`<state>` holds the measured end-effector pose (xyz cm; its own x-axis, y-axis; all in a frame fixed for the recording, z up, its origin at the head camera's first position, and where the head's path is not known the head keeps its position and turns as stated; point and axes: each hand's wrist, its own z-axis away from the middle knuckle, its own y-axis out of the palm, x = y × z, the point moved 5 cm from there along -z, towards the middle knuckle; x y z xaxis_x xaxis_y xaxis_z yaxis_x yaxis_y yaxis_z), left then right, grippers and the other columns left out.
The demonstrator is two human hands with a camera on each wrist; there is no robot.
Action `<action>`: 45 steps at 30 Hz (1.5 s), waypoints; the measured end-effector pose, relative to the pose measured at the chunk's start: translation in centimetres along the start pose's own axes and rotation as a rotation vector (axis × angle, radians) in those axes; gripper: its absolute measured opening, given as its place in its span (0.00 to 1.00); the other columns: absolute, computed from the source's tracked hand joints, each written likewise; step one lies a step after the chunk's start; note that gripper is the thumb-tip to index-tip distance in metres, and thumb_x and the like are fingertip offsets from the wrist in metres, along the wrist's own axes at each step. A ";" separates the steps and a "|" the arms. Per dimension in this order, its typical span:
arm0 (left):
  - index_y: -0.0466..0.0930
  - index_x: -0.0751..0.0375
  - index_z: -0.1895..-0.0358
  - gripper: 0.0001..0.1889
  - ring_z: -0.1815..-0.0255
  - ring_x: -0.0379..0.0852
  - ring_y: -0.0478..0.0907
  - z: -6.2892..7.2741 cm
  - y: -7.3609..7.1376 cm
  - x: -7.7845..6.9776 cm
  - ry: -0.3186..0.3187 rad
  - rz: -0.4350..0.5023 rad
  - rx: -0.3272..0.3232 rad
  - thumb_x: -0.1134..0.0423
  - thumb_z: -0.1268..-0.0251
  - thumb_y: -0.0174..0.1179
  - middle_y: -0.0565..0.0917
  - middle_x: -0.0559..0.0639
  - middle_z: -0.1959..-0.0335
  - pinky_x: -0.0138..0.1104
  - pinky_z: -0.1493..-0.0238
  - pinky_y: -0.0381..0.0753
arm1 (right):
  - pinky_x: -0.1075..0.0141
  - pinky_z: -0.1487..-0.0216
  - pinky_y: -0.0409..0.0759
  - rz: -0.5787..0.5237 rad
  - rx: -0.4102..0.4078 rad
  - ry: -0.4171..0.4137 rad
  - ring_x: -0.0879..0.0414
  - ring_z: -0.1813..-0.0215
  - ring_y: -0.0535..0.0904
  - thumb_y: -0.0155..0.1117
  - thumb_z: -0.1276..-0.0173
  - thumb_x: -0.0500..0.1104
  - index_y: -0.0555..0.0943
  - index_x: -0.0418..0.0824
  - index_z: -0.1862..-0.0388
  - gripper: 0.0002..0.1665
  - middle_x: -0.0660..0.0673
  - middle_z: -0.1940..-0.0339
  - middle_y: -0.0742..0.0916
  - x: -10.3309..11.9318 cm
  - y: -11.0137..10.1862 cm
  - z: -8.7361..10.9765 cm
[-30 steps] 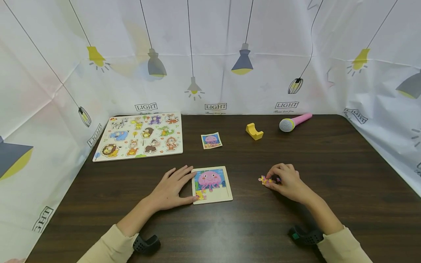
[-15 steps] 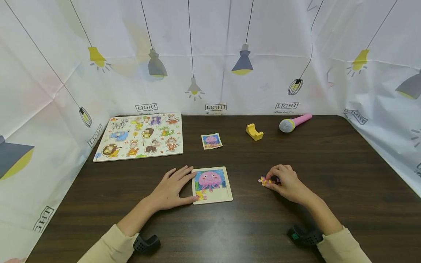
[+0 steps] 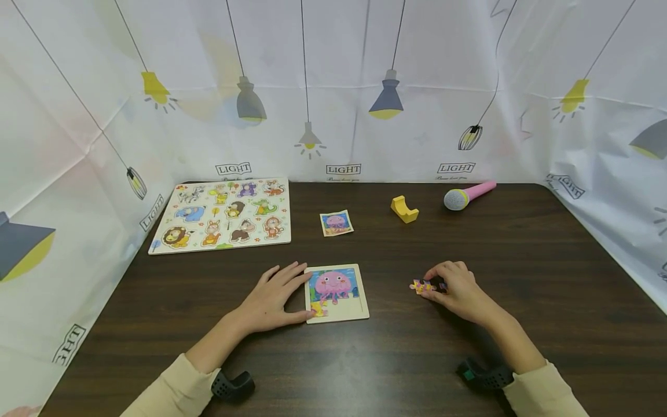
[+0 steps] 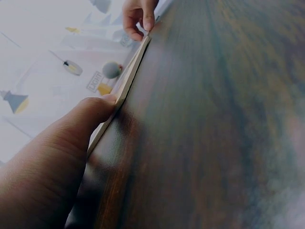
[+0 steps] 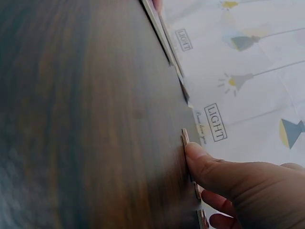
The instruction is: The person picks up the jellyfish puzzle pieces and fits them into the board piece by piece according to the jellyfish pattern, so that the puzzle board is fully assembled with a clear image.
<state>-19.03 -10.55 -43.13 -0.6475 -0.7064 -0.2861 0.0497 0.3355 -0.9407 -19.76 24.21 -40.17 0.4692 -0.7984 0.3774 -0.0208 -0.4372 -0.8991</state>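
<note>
My left hand (image 3: 276, 301) lies spread at the left side of a square jigsaw tray (image 3: 346, 313). Its thumb (image 4: 97, 110) rests on the tray's near left corner, and the fingertips touch the far left corner. A pink jellyfish picture (image 3: 333, 285) fills the upper part of the tray; bare wood shows at the lower right. Off to the right, my right hand (image 3: 454, 292) pinches a small yellow and pink jigsaw piece (image 3: 418, 286) between thumb and forefinger, low at the table. More pieces (image 5: 202, 219) lie under that hand, partly hidden.
Behind the tray lies a small jellyfish picture card (image 3: 336, 223). An animal puzzle board (image 3: 224, 217) is at the back left. A yellow curved block (image 3: 404, 209) and a pink toy microphone (image 3: 469, 195) sit at the back right, before a printed curtain (image 3: 333, 69).
The right forefinger has shifted slightly back, so more of the jigsaw piece shows. My left hand and the tray stay where they were.
</note>
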 end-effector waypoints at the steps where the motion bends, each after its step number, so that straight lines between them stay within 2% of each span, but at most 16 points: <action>1: 0.58 0.52 0.30 0.43 0.29 0.46 0.48 0.0 0.0 0.0 -0.001 0.000 0.000 0.28 0.46 0.46 0.56 0.49 0.29 0.52 0.35 0.48 | 0.57 0.63 0.59 -0.001 0.006 0.003 0.46 0.56 0.67 0.71 0.46 0.46 0.79 0.42 0.64 0.14 0.47 0.63 0.79 -0.1 0.0 0.0; 7: 0.58 0.51 0.30 0.44 0.29 0.46 0.48 0.0 0.0 0.0 -0.008 0.009 0.008 0.28 0.46 0.46 0.56 0.49 0.29 0.52 0.35 0.47 | 0.60 0.65 0.58 -0.015 0.008 -0.023 0.52 0.61 0.65 0.71 0.46 0.44 0.78 0.41 0.65 0.13 0.49 0.66 0.79 0.0 0.0 0.1; 14: 0.58 0.52 0.30 0.44 0.29 0.46 0.47 0.0 0.0 0.0 -0.009 0.007 0.013 0.28 0.46 0.46 0.56 0.49 0.29 0.52 0.35 0.47 | 0.56 0.60 0.63 -0.027 -0.007 -0.104 0.49 0.59 0.69 0.69 0.46 0.35 0.77 0.40 0.67 0.10 0.48 0.66 0.80 0.7 0.2 -0.2; 20: 0.58 0.51 0.30 0.44 0.29 0.46 0.47 0.0 0.1 0.0 -0.010 0.012 0.015 0.28 0.46 0.45 0.55 0.48 0.29 0.51 0.35 0.46 | 0.56 0.62 0.60 -0.002 0.021 -0.094 0.48 0.57 0.68 0.69 0.44 0.42 0.79 0.42 0.63 0.12 0.48 0.63 0.80 0.7 0.0 0.0; 24: 0.58 0.51 0.30 0.44 0.29 0.46 0.48 -0.1 0.0 0.0 -0.006 0.008 0.013 0.28 0.46 0.45 0.55 0.49 0.29 0.52 0.35 0.46 | 0.56 0.62 0.58 -0.001 0.057 -0.072 0.49 0.56 0.66 0.71 0.47 0.48 0.79 0.44 0.63 0.16 0.49 0.61 0.79 0.6 -0.1 0.2; 32: 0.57 0.51 0.30 0.44 0.29 0.46 0.47 0.0 -0.1 0.0 -0.014 0.014 0.022 0.29 0.46 0.46 0.55 0.48 0.29 0.51 0.35 0.46 | 0.58 0.63 0.55 -0.014 0.091 -0.065 0.48 0.56 0.65 0.71 0.48 0.49 0.78 0.50 0.70 0.11 0.50 0.62 0.77 0.7 0.1 0.0; 39: 0.58 0.52 0.30 0.43 0.29 0.47 0.49 0.0 -0.1 -0.1 -0.006 0.004 0.004 0.28 0.45 0.46 0.56 0.49 0.29 0.52 0.35 0.48 | 0.55 0.62 0.56 0.016 0.102 -0.034 0.46 0.54 0.65 0.71 0.49 0.56 0.77 0.49 0.67 0.17 0.48 0.59 0.77 0.6 0.0 0.2; 45: 0.59 0.52 0.31 0.43 0.29 0.47 0.49 0.0 -0.2 -0.1 -0.005 0.004 0.002 0.29 0.45 0.47 0.57 0.49 0.29 0.52 0.36 0.48 | 0.53 0.61 0.57 -0.001 0.127 -0.043 0.44 0.53 0.65 0.72 0.49 0.51 0.76 0.53 0.71 0.13 0.50 0.60 0.76 0.7 0.0 0.3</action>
<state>-18.99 -10.52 -42.90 -0.6434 -0.7081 -0.2910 0.0541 0.3372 -0.9399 -19.18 23.81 -39.95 0.5069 -0.7780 0.3712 0.0903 -0.3804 -0.9204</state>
